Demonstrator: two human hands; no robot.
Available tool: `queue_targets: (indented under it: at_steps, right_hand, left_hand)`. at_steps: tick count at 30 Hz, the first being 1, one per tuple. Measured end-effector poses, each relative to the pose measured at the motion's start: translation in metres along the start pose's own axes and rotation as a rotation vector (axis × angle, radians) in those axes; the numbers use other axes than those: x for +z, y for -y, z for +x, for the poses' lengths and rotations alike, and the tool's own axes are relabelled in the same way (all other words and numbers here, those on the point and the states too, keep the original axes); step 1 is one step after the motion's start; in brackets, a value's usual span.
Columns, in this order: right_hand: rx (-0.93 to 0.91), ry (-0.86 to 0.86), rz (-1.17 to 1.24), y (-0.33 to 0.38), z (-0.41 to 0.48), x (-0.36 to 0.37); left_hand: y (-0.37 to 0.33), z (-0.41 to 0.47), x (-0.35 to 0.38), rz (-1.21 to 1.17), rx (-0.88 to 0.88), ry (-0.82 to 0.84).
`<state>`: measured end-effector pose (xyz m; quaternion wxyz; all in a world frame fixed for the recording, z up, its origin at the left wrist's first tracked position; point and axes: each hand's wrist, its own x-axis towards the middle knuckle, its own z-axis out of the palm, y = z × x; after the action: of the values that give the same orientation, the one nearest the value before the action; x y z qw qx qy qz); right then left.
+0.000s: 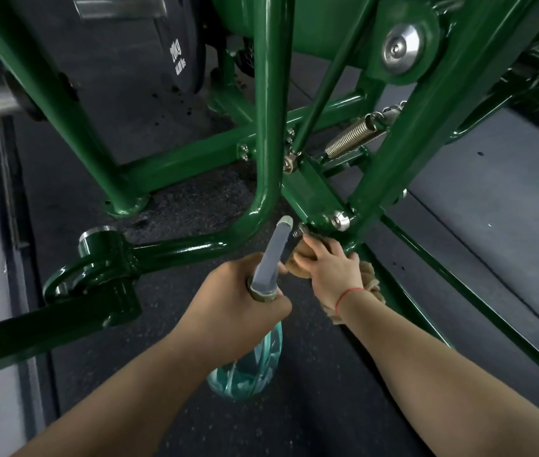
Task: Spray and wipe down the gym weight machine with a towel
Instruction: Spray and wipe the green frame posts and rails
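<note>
Low down by the floor (195, 407), the right hand (330, 268) presses a tan towel (369, 274) against the green weight machine (268, 127), at the joint where several painted tubes meet just below a small silver bolt cap (340, 222). Its fingers (307, 258) are bent over the bunched cloth and clamp it to the metal, while loose folds of towel spill out past the wrist, which wears a thin red string (349, 293). The left hand (238, 291) holds a spray bottle (251, 364) just beside the right, fingers wrapped tight round its neck. The bottle's clear teal body hangs under the fist above the dark floor, and its grey spray head points at the same joint, nearly touching the right hand's fingers. Beyond the hands, a curved tube of the frame sweeps up from a round green hub (96, 249) at the left. A steel spring (353, 136) stretches between two frame members farther back. A black weight plate (149, 51) marked 20kg sits on a bar at the upper left.
</note>
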<state>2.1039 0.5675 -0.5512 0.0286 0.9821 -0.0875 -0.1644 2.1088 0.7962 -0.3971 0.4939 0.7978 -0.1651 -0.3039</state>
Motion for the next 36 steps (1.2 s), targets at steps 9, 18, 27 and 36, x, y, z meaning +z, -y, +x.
queue_targets:
  at_steps: [9,18,27,36]
  right_hand:
    - [-0.018,-0.010,0.065,-0.022,-0.063,0.022]
    - [0.256,-0.186,0.585,-0.051,-0.096,0.019]
    - [0.537,0.075,0.921,-0.032,0.024,-0.021]
    - [0.630,0.328,0.966,-0.056,-0.009,-0.011]
  left_hand:
    - [0.002,0.007,0.009,-0.021,-0.015,0.035]
    - [-0.005,0.010,0.021,-0.037,-0.021,0.123]
    - [0.011,0.008,0.010,0.050,0.003,0.087]
    - [0.007,0.015,0.025,0.028,0.000,0.121]
